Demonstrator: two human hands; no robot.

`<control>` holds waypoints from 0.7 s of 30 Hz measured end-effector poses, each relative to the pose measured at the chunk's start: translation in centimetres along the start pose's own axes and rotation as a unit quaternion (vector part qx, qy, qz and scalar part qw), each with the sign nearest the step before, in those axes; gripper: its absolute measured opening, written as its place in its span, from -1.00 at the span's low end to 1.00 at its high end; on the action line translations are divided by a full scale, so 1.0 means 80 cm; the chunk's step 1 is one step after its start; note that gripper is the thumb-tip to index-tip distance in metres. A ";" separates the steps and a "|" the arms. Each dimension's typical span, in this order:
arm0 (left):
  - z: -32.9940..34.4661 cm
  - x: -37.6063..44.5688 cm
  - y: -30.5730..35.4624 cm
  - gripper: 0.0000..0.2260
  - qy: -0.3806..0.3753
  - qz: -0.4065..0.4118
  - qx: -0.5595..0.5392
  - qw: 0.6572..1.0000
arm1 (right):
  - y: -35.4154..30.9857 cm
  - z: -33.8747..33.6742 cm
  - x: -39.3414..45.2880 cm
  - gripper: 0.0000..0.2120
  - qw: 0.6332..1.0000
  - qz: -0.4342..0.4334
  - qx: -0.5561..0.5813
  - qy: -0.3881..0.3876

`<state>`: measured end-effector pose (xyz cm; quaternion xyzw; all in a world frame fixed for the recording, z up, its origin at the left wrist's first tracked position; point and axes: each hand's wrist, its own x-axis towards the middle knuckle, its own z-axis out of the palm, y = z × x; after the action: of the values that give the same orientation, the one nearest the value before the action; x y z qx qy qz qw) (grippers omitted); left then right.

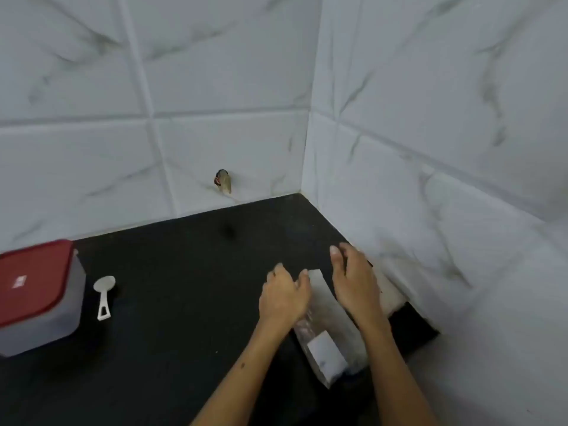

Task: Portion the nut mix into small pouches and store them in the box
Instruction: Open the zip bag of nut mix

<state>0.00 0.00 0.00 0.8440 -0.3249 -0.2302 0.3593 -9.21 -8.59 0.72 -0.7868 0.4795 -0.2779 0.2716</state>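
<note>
A clear plastic pack of pouches [327, 327] with a white label lies on the black counter [184, 272] near the right wall. My left hand [284, 295] rests at its upper left edge, fingers curled against the plastic. Just to the right of the pack's top, my right hand [353, 278] hovers with fingers relaxed and slightly bent, holding nothing. A clear box with a red lid [33, 290] stands at the far left. A white plastic scoop [104, 295] lies beside the box. The image is blurred, so the left hand's grip is unclear.
White marbled tile walls meet in a corner behind the counter. A small hole with a wire end [223, 181] shows in the back wall. A white cloth-like thing [390, 290] lies against the right wall behind my right hand.
</note>
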 end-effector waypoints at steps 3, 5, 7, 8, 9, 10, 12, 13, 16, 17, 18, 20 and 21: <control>0.028 -0.006 -0.019 -0.40 -0.038 -0.072 -0.018 0.996 | 0.030 0.018 -0.007 -0.56 0.993 0.078 -0.040 -0.080; 0.045 -0.008 -0.031 -0.41 -0.052 -0.112 -0.030 0.992 | 0.048 0.031 -0.013 -0.60 0.982 0.126 -0.074 -0.122; 0.056 -0.008 -0.037 -0.40 -0.047 -0.138 -0.028 0.989 | 0.054 0.041 -0.019 -0.61 0.969 0.164 -0.115 -0.146; 0.057 -0.006 -0.038 -0.40 -0.038 -0.141 -0.030 0.989 | 0.053 0.043 -0.021 -0.60 0.963 0.179 -0.132 -0.153; 0.059 -0.004 -0.040 -0.40 -0.034 -0.145 -0.038 0.988 | 0.055 0.048 -0.022 -0.58 0.957 0.194 -0.142 -0.159; 0.061 -0.003 -0.041 -0.41 -0.035 -0.148 -0.048 0.987 | 0.056 0.051 -0.023 -0.56 0.954 0.207 -0.147 -0.161; 0.063 0.001 -0.042 -0.43 -0.038 -0.152 -0.070 0.985 | 0.056 0.053 -0.020 -0.54 0.951 0.221 -0.139 -0.164; 0.064 0.003 -0.042 -0.44 -0.038 -0.154 -0.081 0.984 | 0.056 0.051 -0.017 -0.53 0.950 0.229 -0.125 -0.174; 0.065 0.010 -0.049 -0.48 -0.031 -0.161 -0.108 0.981 | 0.056 0.049 -0.005 -0.52 0.939 0.257 -0.066 -0.218; 0.063 0.012 -0.051 -0.49 -0.030 -0.161 -0.123 0.979 | 0.054 0.048 0.000 -0.51 0.936 0.267 -0.041 -0.227; 0.062 0.014 -0.053 -0.50 -0.031 -0.158 -0.137 0.977 | 0.053 0.048 0.004 -0.52 0.932 0.277 -0.014 -0.235; 0.057 0.018 -0.056 -0.53 -0.025 -0.153 -0.157 0.975 | 0.045 0.049 0.016 -0.53 0.920 0.295 0.035 -0.254; 0.052 0.020 -0.057 -0.53 -0.017 -0.150 -0.163 0.975 | 0.040 0.050 0.021 -0.54 0.914 0.301 0.047 -0.266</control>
<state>0.21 -0.65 -6.34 0.8090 -0.1584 -0.3455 0.4483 -7.67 -10.71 -4.02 -0.6365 0.5897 0.0145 0.4968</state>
